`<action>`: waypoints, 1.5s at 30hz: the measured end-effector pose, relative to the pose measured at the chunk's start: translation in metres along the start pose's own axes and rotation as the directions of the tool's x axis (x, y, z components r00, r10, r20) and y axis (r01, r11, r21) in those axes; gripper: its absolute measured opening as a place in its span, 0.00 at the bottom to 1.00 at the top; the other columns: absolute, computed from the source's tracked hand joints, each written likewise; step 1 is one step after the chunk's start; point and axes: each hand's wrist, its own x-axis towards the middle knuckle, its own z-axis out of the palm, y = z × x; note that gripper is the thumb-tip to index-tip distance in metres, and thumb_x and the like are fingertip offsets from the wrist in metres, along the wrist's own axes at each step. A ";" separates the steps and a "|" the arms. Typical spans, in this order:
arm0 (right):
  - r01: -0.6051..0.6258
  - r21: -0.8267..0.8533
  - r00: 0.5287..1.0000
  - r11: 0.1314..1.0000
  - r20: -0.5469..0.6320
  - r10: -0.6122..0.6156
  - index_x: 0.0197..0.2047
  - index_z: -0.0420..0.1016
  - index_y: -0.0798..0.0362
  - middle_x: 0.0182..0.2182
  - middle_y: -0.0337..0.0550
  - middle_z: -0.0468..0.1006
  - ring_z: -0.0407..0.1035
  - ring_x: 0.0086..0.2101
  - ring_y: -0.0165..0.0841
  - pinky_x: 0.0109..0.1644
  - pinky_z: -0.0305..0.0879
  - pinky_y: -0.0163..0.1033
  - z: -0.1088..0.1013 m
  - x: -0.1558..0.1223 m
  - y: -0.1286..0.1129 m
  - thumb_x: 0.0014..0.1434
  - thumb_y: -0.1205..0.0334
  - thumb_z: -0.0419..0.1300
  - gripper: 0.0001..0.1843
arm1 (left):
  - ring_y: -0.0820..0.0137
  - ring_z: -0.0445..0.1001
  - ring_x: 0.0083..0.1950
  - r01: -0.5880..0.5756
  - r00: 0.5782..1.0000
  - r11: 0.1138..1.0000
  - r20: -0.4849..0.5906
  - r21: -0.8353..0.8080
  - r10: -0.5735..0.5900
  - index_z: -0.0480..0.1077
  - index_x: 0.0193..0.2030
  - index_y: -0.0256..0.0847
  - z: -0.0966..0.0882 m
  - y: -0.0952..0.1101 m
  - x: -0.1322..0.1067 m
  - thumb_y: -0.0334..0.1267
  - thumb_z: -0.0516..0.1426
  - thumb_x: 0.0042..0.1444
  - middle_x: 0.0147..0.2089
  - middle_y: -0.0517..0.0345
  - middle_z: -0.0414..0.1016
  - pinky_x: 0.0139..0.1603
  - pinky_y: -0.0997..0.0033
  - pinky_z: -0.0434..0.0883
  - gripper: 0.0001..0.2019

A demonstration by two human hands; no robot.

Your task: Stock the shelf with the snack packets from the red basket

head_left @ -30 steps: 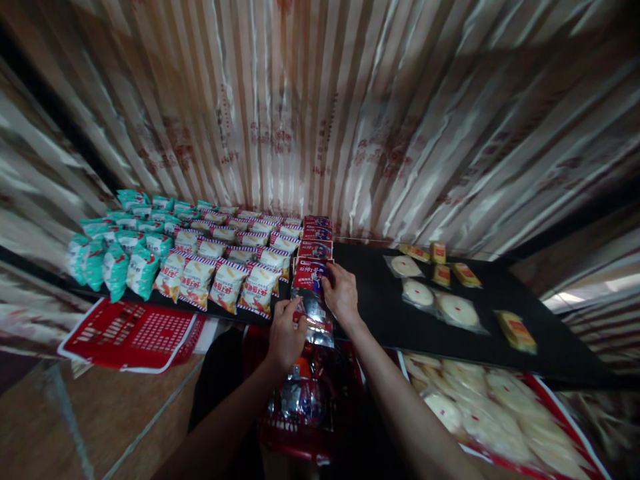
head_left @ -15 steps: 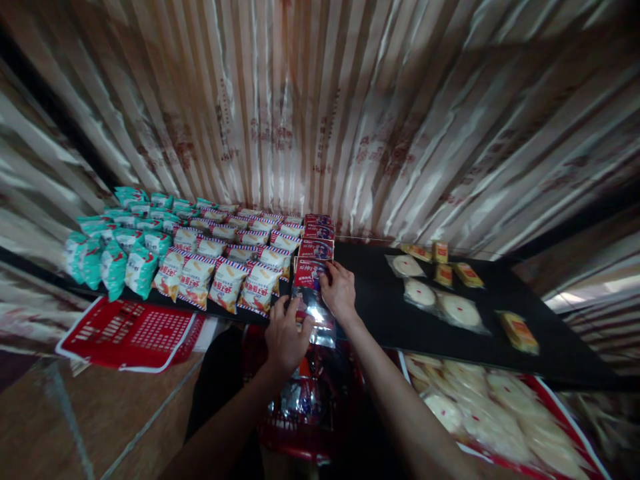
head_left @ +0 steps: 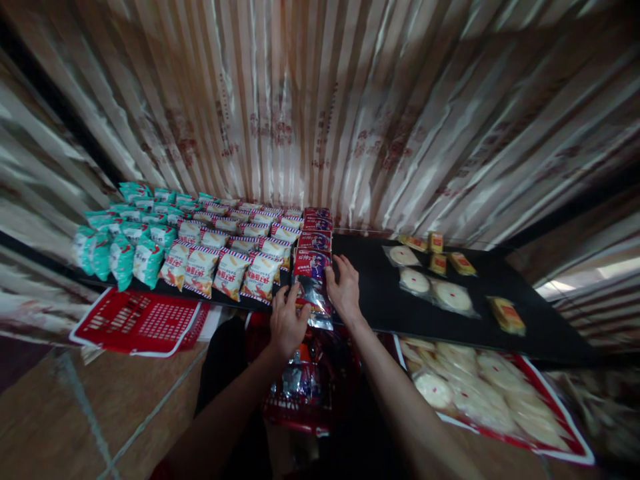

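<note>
A column of dark red and purple snack packets [head_left: 316,242] runs back across the black table, the nearest ones overlapping with a shiny silver lower end. At the left edge of the front packet [head_left: 315,293], my left hand [head_left: 289,320] rests with fingers apart, the thumb close to the foil. My right hand [head_left: 344,290] is along the packet's right edge, thumb against it and fingers spread on the table side. Neither hand appears to grip anything. Below, a red basket [head_left: 300,420] holds more dark shiny packets, partly hidden by my forearms.
White snack bags [head_left: 231,273] and teal bags [head_left: 121,261] stand in rows at left. Round white wrapped pieces [head_left: 453,297] and yellow packets [head_left: 507,315] lie on the black table [head_left: 380,287] at right. Two red baskets [head_left: 137,323] [head_left: 575,437] sit below; curtains hang behind.
My right hand's fingers have moved off the front packet toward its right edge and opened. My left hand has stayed by the packet's left side. The view has shifted slightly.
</note>
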 end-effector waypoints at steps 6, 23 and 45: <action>0.031 0.055 0.999 0.998 -0.035 -0.029 0.52 0.70 0.53 0.51 0.53 0.71 0.62 0.53 0.41 0.57 0.58 0.52 -0.018 -0.037 0.002 0.61 0.53 0.48 0.22 | 0.58 0.59 0.63 0.018 1.000 1.000 -0.015 -0.017 -0.018 0.64 0.58 0.37 0.000 0.001 -0.003 0.38 0.55 0.55 0.60 0.44 0.59 0.63 0.60 0.59 0.22; 0.203 -0.116 0.975 0.972 0.119 -0.189 0.55 0.71 0.49 0.61 0.47 0.62 0.49 0.62 0.44 0.60 0.55 0.56 -0.004 -0.011 -0.011 0.60 0.54 0.52 0.21 | 0.58 0.64 0.60 -0.009 0.996 0.998 -0.083 0.059 0.014 0.69 0.53 0.38 0.000 0.011 0.012 0.37 0.56 0.55 0.59 0.45 0.62 0.60 0.59 0.64 0.18; 0.132 0.053 0.991 0.990 -0.002 -0.132 0.52 0.70 0.57 0.55 0.55 0.69 0.59 0.57 0.40 0.60 0.57 0.50 -0.020 -0.026 -0.011 0.62 0.54 0.48 0.22 | 0.56 0.62 0.60 -0.043 0.989 0.991 -0.133 0.127 0.060 0.66 0.56 0.39 -0.003 -0.003 0.001 0.41 0.53 0.58 0.58 0.44 0.64 0.59 0.56 0.64 0.19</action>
